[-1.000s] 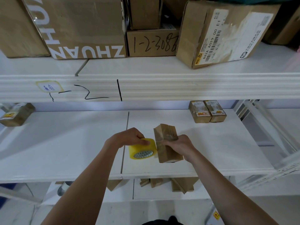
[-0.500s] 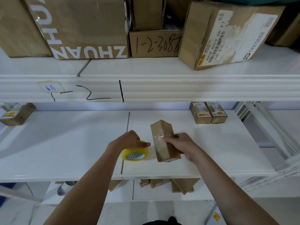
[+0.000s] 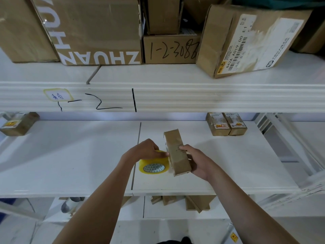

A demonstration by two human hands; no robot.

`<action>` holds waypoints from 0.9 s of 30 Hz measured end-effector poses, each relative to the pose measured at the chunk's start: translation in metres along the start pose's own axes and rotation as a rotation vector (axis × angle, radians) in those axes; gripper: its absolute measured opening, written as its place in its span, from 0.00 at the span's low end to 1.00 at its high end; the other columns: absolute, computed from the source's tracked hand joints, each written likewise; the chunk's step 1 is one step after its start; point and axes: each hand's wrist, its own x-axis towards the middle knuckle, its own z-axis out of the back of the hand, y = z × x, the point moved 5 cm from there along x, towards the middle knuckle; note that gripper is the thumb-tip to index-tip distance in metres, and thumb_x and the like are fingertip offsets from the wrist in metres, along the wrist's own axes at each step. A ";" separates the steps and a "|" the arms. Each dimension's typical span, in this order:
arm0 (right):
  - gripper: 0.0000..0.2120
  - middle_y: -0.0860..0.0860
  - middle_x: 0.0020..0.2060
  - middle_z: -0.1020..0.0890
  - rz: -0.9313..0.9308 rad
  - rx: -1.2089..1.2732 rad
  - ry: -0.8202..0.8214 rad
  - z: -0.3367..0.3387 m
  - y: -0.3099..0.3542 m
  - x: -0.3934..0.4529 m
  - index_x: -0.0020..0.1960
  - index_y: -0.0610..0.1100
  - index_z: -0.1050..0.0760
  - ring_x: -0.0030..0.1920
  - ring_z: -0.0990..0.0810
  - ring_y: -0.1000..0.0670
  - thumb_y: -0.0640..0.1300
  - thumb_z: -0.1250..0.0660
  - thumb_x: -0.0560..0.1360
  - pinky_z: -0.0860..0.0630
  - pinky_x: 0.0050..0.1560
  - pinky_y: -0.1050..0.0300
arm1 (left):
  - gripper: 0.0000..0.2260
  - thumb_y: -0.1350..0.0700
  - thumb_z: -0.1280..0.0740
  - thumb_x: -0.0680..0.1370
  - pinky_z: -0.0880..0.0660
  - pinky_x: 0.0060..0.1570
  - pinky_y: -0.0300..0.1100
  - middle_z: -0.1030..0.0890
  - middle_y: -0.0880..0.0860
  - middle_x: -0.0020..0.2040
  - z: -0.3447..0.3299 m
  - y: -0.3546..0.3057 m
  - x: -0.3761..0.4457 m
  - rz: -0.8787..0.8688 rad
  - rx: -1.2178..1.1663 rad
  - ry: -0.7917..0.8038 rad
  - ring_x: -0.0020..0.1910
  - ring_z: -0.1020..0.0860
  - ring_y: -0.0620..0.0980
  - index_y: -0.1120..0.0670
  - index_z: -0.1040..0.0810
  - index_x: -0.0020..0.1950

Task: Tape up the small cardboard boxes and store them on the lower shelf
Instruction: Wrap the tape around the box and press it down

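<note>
A small brown cardboard box (image 3: 176, 152) is held tilted above the middle shelf (image 3: 70, 155). My right hand (image 3: 197, 161) grips its right side from beneath, thumb on the top face. My left hand (image 3: 144, 150) grips a yellow roll of tape (image 3: 153, 167) from above, pressed against the box's left side. A clear strip of tape runs from the roll onto the box. Two labelled small boxes (image 3: 226, 124) stand at the back right of the same shelf, and another (image 3: 17, 123) sits at the far left.
Large cartons (image 3: 98, 30) fill the upper shelf above a white beam (image 3: 193, 97) with black marker strokes. Several flat cardboard pieces (image 3: 182, 202) lie on the lowest shelf below. A white shelf frame (image 3: 290, 143) stands at the right.
The box has been tilted and lifted a little. The tape roll has dropped lower and stayed against the box's left side, with both hands keeping their hold.
</note>
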 end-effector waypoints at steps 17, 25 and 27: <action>0.14 0.48 0.41 0.12 0.033 -0.344 -0.292 0.024 0.006 0.008 0.55 0.42 0.18 0.41 0.12 0.48 0.45 0.24 0.71 0.18 0.36 0.57 | 0.19 0.36 0.28 0.74 0.30 0.38 0.39 0.22 0.45 0.33 0.003 0.006 -0.002 -0.040 -0.170 0.098 0.38 0.24 0.47 0.49 0.17 0.33; 0.15 0.44 0.47 0.12 0.000 -0.226 -0.203 0.022 0.003 0.003 0.59 0.39 0.20 0.48 0.13 0.43 0.43 0.25 0.74 0.16 0.53 0.46 | 0.21 0.33 0.26 0.70 0.30 0.38 0.39 0.23 0.45 0.29 0.011 0.017 0.002 -0.031 -0.132 0.099 0.34 0.24 0.47 0.49 0.19 0.30; 0.16 0.45 0.49 0.12 0.012 -0.197 -0.153 0.020 0.009 0.000 0.59 0.40 0.20 0.49 0.13 0.45 0.44 0.25 0.74 0.16 0.48 0.50 | 0.27 0.28 0.28 0.67 0.31 0.36 0.41 0.26 0.50 0.30 0.013 0.024 0.005 0.001 0.045 0.005 0.32 0.26 0.49 0.54 0.21 0.32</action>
